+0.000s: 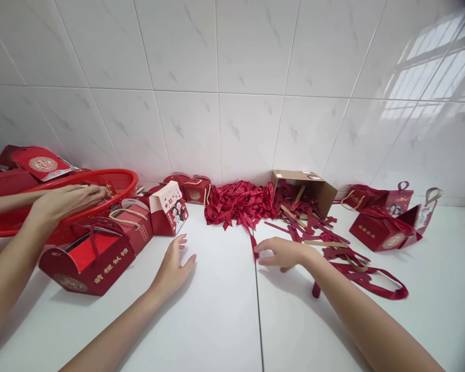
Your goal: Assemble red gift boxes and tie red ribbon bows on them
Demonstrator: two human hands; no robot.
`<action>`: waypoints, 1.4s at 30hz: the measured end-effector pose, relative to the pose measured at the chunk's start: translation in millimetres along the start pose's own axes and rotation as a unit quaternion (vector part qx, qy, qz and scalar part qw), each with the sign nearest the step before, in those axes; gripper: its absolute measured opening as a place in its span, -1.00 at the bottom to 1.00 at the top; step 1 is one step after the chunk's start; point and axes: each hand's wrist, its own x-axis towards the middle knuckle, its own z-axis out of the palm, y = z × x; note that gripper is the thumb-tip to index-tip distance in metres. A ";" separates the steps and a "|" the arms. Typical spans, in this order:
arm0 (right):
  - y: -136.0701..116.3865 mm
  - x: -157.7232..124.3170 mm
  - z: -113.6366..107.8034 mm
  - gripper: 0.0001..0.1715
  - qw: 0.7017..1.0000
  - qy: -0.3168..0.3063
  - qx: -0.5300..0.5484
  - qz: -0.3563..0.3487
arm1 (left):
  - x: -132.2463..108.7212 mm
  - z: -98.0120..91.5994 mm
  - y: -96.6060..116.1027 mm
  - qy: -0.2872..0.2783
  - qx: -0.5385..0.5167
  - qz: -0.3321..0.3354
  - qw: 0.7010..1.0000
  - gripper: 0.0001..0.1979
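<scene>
My left hand (173, 266) hovers over the white table, fingers apart and nothing in it. Nearest to it is a small red and cream gift box (169, 207) printed with a cartoon couple. My right hand (282, 252) is at the seam between the tables, its thumb and forefinger closed at a narrow red ribbon (252, 242). That strip trails out of a heaped pile of red ribbons (240, 202) by the wall. Right of the pile, a cardboard box (325, 199) lies on its side, spilling flat dark-red and tan strips (308, 219).
At left, another person's hands (72, 199) reach into a red plastic basket (129, 181). Red gift boxes with handles (96, 261) stand before it. More red boxes (383, 227) stand at right, near a looped red ribbon (395, 293). A tiled wall (251, 129) closes the back.
</scene>
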 end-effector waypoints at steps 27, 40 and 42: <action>79.3 0.6 -30.1 -0.81 0.956 -0.042 0.057 0.284 | 0.2 0.4 4.6 -0.019 0.011 0.015 1.000 -0.40; 72.2 -1.2 -38.9 -0.83 0.969 0.142 0.052 0.196 | 1.6 -2.3 17.1 -0.009 -0.033 0.002 0.999 -0.47; 58.5 -5.7 -44.3 -0.84 0.970 0.184 0.064 0.147 | 2.0 -8.2 38.8 -0.005 -0.041 0.028 0.999 -0.52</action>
